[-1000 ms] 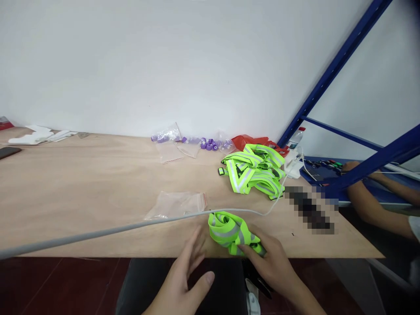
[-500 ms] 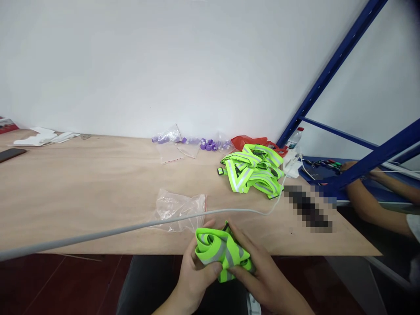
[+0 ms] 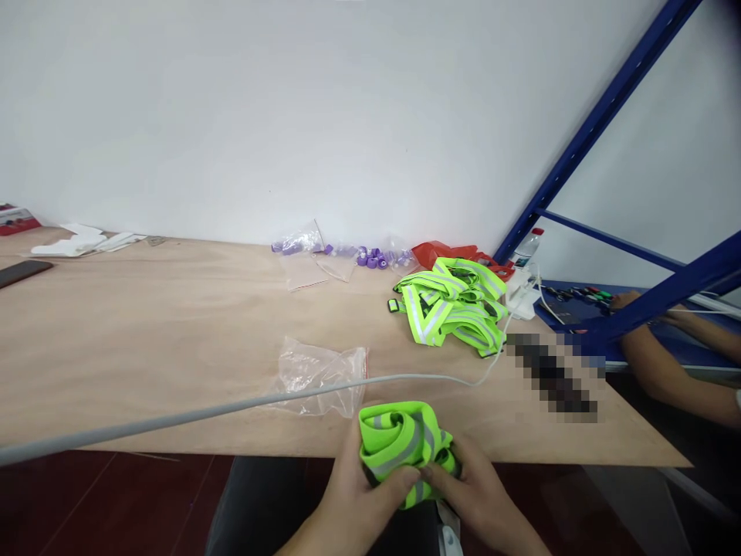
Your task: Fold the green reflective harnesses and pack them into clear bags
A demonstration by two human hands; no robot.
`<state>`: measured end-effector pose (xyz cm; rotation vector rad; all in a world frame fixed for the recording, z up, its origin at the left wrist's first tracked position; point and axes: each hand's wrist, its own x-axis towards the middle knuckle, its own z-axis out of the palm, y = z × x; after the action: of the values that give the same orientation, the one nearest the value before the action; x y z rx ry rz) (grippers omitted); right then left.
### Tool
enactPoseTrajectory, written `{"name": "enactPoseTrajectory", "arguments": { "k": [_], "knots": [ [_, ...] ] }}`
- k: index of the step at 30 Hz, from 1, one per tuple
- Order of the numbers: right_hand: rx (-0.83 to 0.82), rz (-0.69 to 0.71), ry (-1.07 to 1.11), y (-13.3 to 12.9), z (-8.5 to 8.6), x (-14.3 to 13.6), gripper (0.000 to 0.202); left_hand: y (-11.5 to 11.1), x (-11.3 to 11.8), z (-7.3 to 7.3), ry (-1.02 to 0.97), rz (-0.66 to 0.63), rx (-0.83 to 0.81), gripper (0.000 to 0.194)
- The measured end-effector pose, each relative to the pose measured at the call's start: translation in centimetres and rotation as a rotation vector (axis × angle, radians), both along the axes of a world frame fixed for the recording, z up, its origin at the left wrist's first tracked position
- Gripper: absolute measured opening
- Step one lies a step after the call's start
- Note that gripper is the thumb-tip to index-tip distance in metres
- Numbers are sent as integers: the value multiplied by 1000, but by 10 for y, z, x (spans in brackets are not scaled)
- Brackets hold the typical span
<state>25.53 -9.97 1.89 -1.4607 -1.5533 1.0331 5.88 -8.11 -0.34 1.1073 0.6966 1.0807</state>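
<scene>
Left hand (image 3: 363,503) and right hand (image 3: 475,485) hold rolled green strap (image 3: 399,440), thumbs pinching its near side, other fingers mostly hidden. Plastic bag (image 3: 318,369) lies beyond, on table (image 3: 174,340).

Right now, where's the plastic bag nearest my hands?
The bag lies left of centre in the head view, on the table beyond your left hand, crossed by the cable.

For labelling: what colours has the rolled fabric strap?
The rolled fabric strap: neon green, grey stripes; head view.

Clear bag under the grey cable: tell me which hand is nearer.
Left. The left hand is just below the right end of the clear bag; the right hand is farther right, across the green strap bundle.
</scene>
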Motion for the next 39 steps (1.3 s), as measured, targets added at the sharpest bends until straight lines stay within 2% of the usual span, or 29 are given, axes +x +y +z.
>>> {"name": "enactPoseTrajectory", "arguments": {
  "k": [2, 4, 6, 9, 12, 14, 16, 21, 24, 29, 32, 35, 39],
  "knots": [
    [-23, -74, -16, 1, -2, 5, 52, 12, -11, 18, 256, 113, 210, 54],
    [-40, -89, -18, 4, 0, 10, 52, 30, -20, 33, 523, 317, 405, 43],
    [-54, -102, 0, 11, 5, 14, 54, 49, -25, 40, 804, 438, 506, 35],
    [-59, -147, 20, 25, 11, 15, 59, 69, -24, 31, 1135, 466, 579, 29],
    [-60, -162, 13, 36, 13, 10, 55, 76, -24, 14, 1253, 415, 615, 14],
    [-49, -161, 6, 41, 13, 3, 50, 77, -28, 7, 1219, 395, 606, 11],
    [-39, -157, 17, 44, 13, -6, 47, 76, -34, 5, 1119, 379, 588, 18],
    [-74, -118, 196, 47, 5, -20, 56, 71, -39, 15, 803, 327, 493, 22],
    [-70, 5, 285, 48, -5, -17, 66, 69, -38, 20, 576, 274, 371, 24],
    [-94, 208, 261, 49, -11, -9, 77, 69, -38, 23, 208, 57, 102, 30],
    [-103, 182, 260, 47, -7, -11, 71, 68, -39, 23, 170, 145, 106, 32],
    [-114, 44, 318, 46, -3, -18, 63, 64, -39, 20, 197, 270, 169, 29],
    [-111, -82, 316, 45, -1, -29, 55, 60, -37, 15, 322, 343, 295, 24]
  ]
}}
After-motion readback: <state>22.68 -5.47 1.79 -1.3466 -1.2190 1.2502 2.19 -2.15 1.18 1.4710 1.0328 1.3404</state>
